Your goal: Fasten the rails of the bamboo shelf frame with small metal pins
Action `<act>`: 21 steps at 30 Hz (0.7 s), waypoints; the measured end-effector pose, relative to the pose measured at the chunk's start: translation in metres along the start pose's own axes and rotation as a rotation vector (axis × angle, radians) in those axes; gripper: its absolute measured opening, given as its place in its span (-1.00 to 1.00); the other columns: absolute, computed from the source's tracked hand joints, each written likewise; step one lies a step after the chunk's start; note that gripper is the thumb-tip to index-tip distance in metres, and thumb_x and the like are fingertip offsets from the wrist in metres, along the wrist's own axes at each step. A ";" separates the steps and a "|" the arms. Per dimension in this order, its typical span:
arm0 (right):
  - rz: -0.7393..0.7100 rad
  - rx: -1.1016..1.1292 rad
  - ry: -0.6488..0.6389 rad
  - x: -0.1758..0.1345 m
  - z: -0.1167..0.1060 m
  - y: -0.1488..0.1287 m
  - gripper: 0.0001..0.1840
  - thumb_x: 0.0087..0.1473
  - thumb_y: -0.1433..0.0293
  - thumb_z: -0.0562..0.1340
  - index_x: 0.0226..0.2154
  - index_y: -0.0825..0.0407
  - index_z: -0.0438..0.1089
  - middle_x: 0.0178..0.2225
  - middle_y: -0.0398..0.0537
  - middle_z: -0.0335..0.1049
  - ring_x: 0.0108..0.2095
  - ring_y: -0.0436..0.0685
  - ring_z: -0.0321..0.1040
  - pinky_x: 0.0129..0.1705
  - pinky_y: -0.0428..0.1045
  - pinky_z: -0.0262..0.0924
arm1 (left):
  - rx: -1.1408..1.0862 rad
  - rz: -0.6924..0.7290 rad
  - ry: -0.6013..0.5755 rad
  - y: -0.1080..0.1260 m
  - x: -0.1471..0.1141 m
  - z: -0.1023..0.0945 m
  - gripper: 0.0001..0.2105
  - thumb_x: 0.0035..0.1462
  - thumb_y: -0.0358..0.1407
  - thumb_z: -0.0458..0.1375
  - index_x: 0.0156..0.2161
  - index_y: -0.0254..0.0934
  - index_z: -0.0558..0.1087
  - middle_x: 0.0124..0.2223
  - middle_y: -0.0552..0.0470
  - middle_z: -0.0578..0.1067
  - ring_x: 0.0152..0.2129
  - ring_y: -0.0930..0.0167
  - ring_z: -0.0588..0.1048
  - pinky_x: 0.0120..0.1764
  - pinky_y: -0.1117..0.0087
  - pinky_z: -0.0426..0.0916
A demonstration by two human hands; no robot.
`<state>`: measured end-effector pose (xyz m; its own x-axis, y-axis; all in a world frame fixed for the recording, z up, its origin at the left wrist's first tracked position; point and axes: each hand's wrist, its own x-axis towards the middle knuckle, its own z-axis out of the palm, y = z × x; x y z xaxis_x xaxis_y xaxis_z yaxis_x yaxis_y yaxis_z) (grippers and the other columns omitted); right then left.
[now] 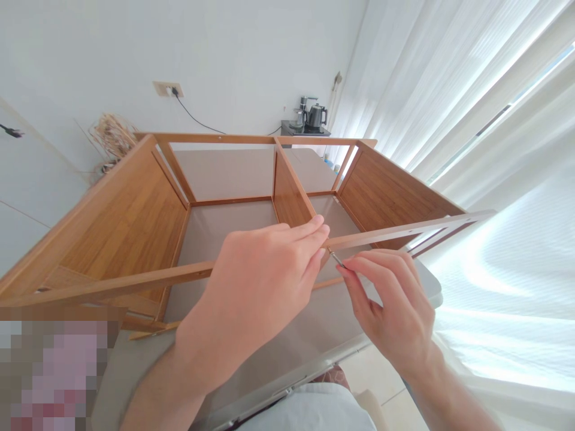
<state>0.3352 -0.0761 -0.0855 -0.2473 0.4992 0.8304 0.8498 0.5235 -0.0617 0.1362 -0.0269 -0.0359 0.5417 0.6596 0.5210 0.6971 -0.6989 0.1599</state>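
A wooden frame (242, 139) with slatless brown side panels stands on a pale table. My left hand (269, 269) is closed over its front rail (179, 276), fingers together where the middle divider (291, 179) meets the rail. Between the thumb and fingertips of my right hand (390, 293) is a thin metal rod (338, 260), slanting up to the joint. A small brass-coloured piece (330, 251) shows at the rod's tip, against the rail. Whether the rod is a screw or a driving tool I cannot make out. My left palm hides part of the rail.
The pale table (278, 359) spreads under the frame. Behind it a kettle (316, 115) and a glass jug stand on a dark stand (305, 133). Dried stalks (112, 137) are at left, a wall socket (168, 89) behind, white curtains (503, 287) at right.
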 end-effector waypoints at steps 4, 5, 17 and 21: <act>-0.001 -0.022 -0.008 -0.001 -0.001 -0.001 -0.67 0.13 0.66 0.35 -0.11 0.04 0.40 -0.25 -0.03 0.51 -0.23 0.12 0.42 -0.21 0.05 0.34 | 0.003 0.000 0.000 0.000 -0.001 -0.001 -0.68 0.38 -0.29 0.09 0.16 -0.11 0.53 0.16 0.21 0.59 -0.13 0.34 0.67 -0.35 0.32 0.54; -0.003 -0.030 -0.014 -0.001 -0.001 -0.001 -0.67 0.13 0.66 0.35 -0.11 0.03 0.40 -0.25 -0.03 0.51 -0.23 0.12 0.42 -0.21 0.05 0.34 | 0.004 -0.001 0.001 0.000 -0.001 0.000 -0.68 0.38 -0.29 0.09 0.16 -0.10 0.53 0.16 0.20 0.59 -0.13 0.34 0.67 -0.35 0.32 0.54; -0.130 -0.152 -0.195 0.007 -0.024 -0.002 -0.65 0.08 0.75 0.30 -0.09 0.16 0.43 -0.19 0.06 0.52 -0.18 0.17 0.42 -0.19 0.08 0.26 | 0.015 0.015 0.010 -0.001 -0.001 0.000 -0.70 0.39 -0.28 0.09 0.13 -0.10 0.54 0.14 0.12 0.61 -0.17 0.32 0.69 -0.33 0.34 0.55; -0.176 -0.188 -0.224 0.015 -0.027 -0.005 -0.73 0.12 0.71 0.30 -0.13 0.18 0.44 -0.23 0.07 0.53 -0.24 0.16 0.41 -0.25 0.07 0.22 | 0.026 0.021 0.017 -0.001 -0.001 0.001 -0.71 0.39 -0.29 0.09 0.12 -0.11 0.54 0.12 0.10 0.62 -0.16 0.31 0.68 -0.29 0.33 0.55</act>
<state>0.3401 -0.0900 -0.0575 -0.4761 0.5629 0.6756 0.8509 0.4889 0.1923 0.1352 -0.0265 -0.0372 0.5479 0.6401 0.5386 0.6979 -0.7048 0.1275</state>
